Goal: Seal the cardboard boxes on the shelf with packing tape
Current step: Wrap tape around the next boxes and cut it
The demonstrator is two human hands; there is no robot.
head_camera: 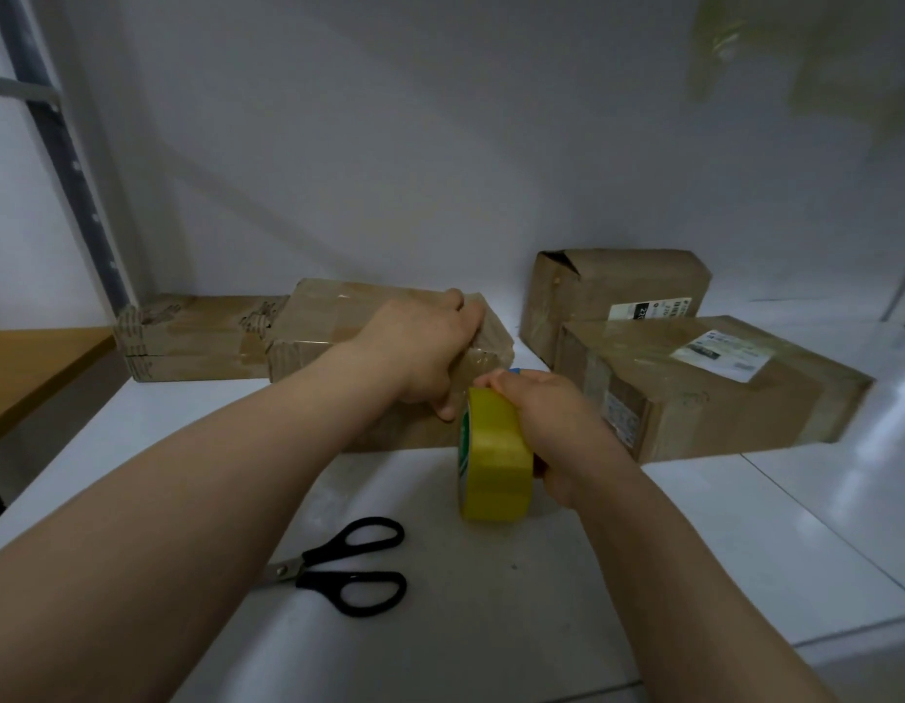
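**Middle box half-taped, at least one more left to seal**

The left hand (420, 347) grips the right end of the middle box (318, 317), fingers curled over its far edge and thumb down its near face. The right hand (552, 423) is wrapped round the yellow tape roll (496, 459), held just beside that end. Glossy tape shows there, so its sealing looks under way, not finished. The back right box (618, 281), near the rear edge, has a flap gaping at one corner and seems unsealed. How fully the front right box (719, 393) and the flat box (187, 337) at the left end are taped I cannot tell. Scissors (349, 565) lie towards the front edge of the white shelf (744, 525), with a plain wall behind and a metal upright (60, 144) at the left.
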